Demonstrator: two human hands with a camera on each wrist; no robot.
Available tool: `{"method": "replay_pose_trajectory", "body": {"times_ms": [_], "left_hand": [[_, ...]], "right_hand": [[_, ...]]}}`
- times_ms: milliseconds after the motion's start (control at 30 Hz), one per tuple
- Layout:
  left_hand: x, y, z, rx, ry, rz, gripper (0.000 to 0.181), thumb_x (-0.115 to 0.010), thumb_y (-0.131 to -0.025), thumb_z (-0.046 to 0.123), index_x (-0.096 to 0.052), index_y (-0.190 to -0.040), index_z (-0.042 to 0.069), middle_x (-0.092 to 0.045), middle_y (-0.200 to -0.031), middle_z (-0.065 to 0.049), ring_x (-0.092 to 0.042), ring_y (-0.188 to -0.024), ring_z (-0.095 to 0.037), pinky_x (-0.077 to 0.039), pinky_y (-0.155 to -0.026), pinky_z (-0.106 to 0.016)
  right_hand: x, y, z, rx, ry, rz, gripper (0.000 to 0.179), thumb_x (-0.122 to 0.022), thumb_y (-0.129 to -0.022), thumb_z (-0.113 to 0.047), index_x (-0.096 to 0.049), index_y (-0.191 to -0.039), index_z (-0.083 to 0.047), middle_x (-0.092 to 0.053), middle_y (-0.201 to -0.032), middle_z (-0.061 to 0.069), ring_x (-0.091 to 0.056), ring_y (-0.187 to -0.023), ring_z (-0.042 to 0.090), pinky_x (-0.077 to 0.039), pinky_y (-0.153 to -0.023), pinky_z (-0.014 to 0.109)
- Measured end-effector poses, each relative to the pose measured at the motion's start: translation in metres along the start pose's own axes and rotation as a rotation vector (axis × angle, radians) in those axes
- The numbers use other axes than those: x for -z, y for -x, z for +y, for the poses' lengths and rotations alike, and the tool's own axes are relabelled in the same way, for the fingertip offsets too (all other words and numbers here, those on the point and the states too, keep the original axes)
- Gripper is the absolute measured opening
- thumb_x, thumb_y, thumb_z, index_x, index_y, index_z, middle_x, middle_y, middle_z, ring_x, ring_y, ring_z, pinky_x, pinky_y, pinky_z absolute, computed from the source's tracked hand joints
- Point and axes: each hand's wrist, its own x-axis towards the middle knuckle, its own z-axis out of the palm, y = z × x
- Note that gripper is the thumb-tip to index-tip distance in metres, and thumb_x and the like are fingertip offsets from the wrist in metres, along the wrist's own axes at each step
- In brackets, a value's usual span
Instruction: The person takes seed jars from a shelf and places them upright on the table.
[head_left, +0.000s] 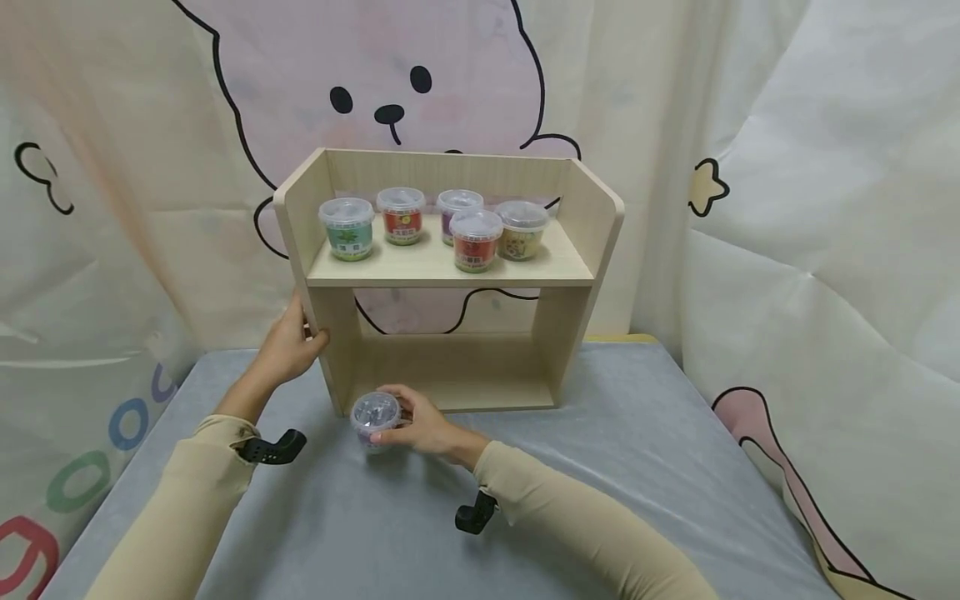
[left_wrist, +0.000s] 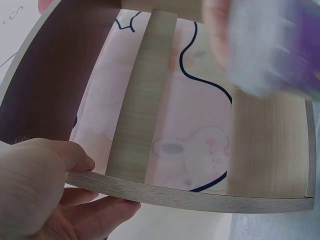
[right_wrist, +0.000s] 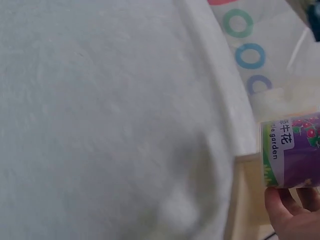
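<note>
In the head view my left hand (head_left: 287, 346) grips the left side panel of a small two-tier wooden shelf (head_left: 450, 282). The left wrist view shows that hand (left_wrist: 40, 185) with its thumb and fingers on opposite faces of the panel's edge. Just in front of the shelf's lower left corner, my right hand (head_left: 429, 429) holds a small clear-lidded plastic cup (head_left: 376, 414) between thumb and fingers, above the table. Its purple label, reading "little garden" with flowers, shows in the right wrist view on the cup (right_wrist: 295, 155).
Several similar lidded cups stand on the upper tier, among them a teal one (head_left: 349, 233), a red one (head_left: 476, 243) and a yellow one (head_left: 522, 233). A grey cloth covers the table (head_left: 600, 467). Printed curtains (head_left: 795, 208) hang behind and beside it.
</note>
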Motion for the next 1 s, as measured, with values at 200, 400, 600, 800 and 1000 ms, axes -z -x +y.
{"method": "replay_pose_trajectory", "body": {"times_ms": [200,400,600,800,1000], "left_hand": [[-0.001,-0.002,0.000,0.008,0.002,-0.005,0.080,-0.052,-0.094,-0.001,-0.007,-0.160,0.009,-0.035,-0.152,-0.037,-0.042,-0.135,-0.059,-0.043,-0.104,-0.069],[-0.001,-0.002,-0.002,-0.007,0.012,0.011,0.076,-0.052,-0.093,-0.002,-0.011,-0.158,0.006,-0.038,-0.149,-0.039,-0.044,-0.133,-0.058,-0.043,-0.103,-0.069],[0.001,-0.001,-0.002,-0.003,0.010,0.004,0.077,-0.052,-0.093,-0.002,-0.011,-0.158,0.005,-0.038,-0.148,-0.039,-0.044,-0.133,-0.059,-0.042,-0.104,-0.069],[0.000,-0.002,-0.001,-0.003,0.011,0.000,0.077,-0.052,-0.094,-0.002,-0.010,-0.158,0.005,-0.036,-0.150,-0.039,-0.042,-0.134,-0.059,-0.041,-0.105,-0.070],[0.000,-0.001,-0.004,-0.008,0.015,0.000,0.078,-0.051,-0.094,-0.002,-0.009,-0.159,0.006,-0.036,-0.150,-0.039,-0.042,-0.134,-0.059,-0.042,-0.105,-0.069]], "right_hand": [[-0.025,-0.007,0.013,-0.016,-0.028,0.004,0.065,-0.074,-0.086,0.005,-0.046,-0.143,-0.004,-0.061,-0.137,0.020,-0.061,-0.122,0.018,-0.050,-0.104,0.027],[-0.047,-0.016,0.019,0.006,0.012,0.019,0.065,-0.076,-0.083,0.006,-0.047,-0.140,-0.002,-0.061,-0.134,0.015,-0.059,-0.117,0.010,-0.047,-0.098,0.018],[-0.057,-0.028,0.023,-0.015,0.115,0.061,0.067,-0.081,-0.082,-0.002,-0.048,-0.141,-0.006,-0.060,-0.132,0.007,-0.057,-0.116,0.007,-0.045,-0.097,0.018],[-0.062,-0.036,0.025,-0.061,0.128,0.078,0.067,-0.082,-0.083,-0.006,-0.048,-0.140,-0.012,-0.060,-0.128,0.002,-0.055,-0.111,0.004,-0.046,-0.095,0.019],[-0.067,-0.037,0.027,-0.039,0.151,0.080,0.070,-0.082,-0.082,-0.005,-0.047,-0.142,-0.010,-0.060,-0.130,0.004,-0.055,-0.111,0.004,-0.045,-0.094,0.017]]}}
